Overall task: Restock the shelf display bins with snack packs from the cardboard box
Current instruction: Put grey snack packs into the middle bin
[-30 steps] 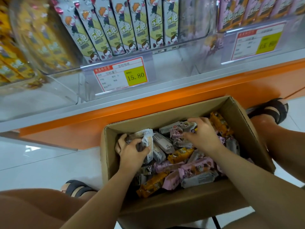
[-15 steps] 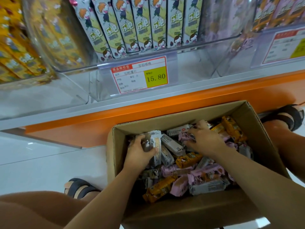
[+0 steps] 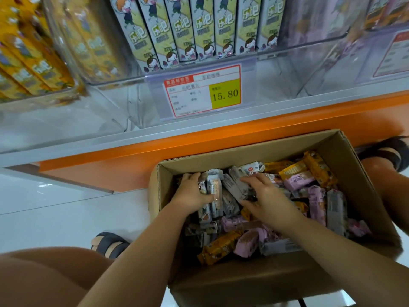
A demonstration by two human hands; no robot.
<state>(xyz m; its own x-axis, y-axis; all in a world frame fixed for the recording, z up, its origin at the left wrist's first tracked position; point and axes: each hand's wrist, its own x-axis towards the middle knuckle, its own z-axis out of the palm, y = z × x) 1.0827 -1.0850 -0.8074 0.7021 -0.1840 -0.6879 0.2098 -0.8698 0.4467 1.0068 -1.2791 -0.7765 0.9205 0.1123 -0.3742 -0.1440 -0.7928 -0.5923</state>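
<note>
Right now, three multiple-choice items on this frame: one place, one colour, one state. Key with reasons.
1. The left hand and right hand are:
A inside the cardboard box
B on the floor
C at a display bin

2. The price tag field reading 15.80 is:
A blue
B yellow
C black

3. The left hand is:
A empty
B flat on the floor
C gripping grey snack packs

Key:
1 A, both hands sit below the box rim among the packs.
2 B, a yellow block lies behind the digits.
3 C, fingers and thumb wrap the packs.
</note>
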